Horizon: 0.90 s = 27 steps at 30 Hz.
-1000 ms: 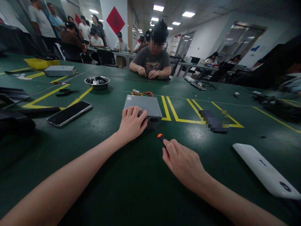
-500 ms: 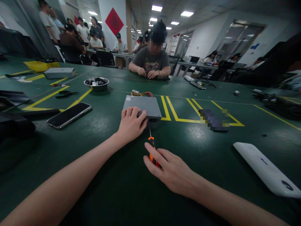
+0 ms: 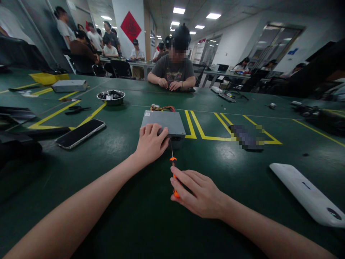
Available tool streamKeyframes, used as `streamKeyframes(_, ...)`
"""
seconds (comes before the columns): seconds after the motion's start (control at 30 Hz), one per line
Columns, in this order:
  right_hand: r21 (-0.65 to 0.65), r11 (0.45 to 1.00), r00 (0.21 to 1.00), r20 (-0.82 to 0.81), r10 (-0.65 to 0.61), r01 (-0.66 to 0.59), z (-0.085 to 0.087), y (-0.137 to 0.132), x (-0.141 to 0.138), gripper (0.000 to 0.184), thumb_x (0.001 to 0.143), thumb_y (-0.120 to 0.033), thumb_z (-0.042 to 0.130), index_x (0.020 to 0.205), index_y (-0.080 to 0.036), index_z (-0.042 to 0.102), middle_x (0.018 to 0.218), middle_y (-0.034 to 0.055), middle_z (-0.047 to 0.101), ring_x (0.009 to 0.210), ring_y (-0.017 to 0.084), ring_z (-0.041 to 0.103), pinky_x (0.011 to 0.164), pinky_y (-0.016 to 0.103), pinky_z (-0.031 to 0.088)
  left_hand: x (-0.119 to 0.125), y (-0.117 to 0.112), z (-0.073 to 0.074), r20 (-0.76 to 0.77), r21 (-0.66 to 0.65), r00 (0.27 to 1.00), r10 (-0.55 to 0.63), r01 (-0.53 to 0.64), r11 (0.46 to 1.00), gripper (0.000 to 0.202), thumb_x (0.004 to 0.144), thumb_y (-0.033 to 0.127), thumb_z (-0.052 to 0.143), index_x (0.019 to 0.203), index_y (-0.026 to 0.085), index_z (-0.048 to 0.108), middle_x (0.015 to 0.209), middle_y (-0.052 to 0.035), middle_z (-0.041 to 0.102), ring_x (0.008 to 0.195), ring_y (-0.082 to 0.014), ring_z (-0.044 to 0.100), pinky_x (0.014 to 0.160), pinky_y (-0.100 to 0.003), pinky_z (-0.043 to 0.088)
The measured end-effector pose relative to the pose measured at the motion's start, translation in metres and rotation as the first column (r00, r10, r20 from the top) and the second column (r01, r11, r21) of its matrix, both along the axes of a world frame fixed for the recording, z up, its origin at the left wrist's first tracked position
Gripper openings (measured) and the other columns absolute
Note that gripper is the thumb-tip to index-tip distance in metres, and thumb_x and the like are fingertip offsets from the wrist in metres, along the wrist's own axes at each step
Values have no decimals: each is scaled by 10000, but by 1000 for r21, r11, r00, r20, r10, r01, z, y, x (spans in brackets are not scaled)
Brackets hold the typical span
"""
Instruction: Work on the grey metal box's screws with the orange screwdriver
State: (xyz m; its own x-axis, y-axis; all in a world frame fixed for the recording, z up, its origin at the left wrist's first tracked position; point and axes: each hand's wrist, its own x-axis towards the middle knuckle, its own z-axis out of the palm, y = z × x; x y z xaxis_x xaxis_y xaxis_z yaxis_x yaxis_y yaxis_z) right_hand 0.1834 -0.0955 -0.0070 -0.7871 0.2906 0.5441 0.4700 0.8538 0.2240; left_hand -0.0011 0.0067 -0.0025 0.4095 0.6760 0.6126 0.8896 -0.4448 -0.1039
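Observation:
A flat grey metal box [image 3: 167, 121] with coloured wires [image 3: 162, 107] at its far end lies on the green table [image 3: 129, 201]. My left hand [image 3: 151, 144] grips the box's near left corner, fingers curled over the top. An orange-and-black screwdriver [image 3: 173, 169] points at the box's near face, its tip close to or at that face. My right hand [image 3: 199, 192] rests on the screwdriver's handle with the fingers stretched over it.
A black phone [image 3: 80, 133] lies to the left, a metal bowl [image 3: 111, 96] further back. A white device [image 3: 307, 194] lies at the right. A person sits across the table [image 3: 175, 68]. Yellow tape lines [image 3: 205, 129] cross the table; dark items line the left edge.
My right hand moved left and nearer to me, shifting from a pinch on the handle's end to lying over the handle. The screwdriver swung from slanting to pointing straight at the box. My left hand stayed.

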Motion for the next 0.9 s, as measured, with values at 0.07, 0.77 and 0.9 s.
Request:
streamKeyframes(0.07,81,997,1000,-6,-15,15,0,0,1,262,797,-243,544,1014,-105,495,1140,195,530,890,184,564,759,309,467,0,0,0,3,0,1000,1,-1,1000,313,850,362,377,1096,223,510,1070,-104,487,985,-274,373,802,-417,305)
streamKeyframes(0.77,174,931,942,42,-333,321,11,-12,-8,322,837,-281,473,1108,-108,458,1021,204,574,882,245,569,751,391,437,1,0,0,28,-22,999,-20,21,1000,319,845,362,384,1100,221,515,1073,-111,483,995,-280,375,801,-429,308)
streamKeyframes(0.9,223,946,963,84,-257,234,12,-11,-8,287,809,-143,461,1085,-67,491,1079,212,561,891,222,569,771,349,430,1,0,-1,33,-2,999,-15,15,1000,311,845,366,388,1096,229,510,1070,-99,482,990,-273,381,801,-420,310)
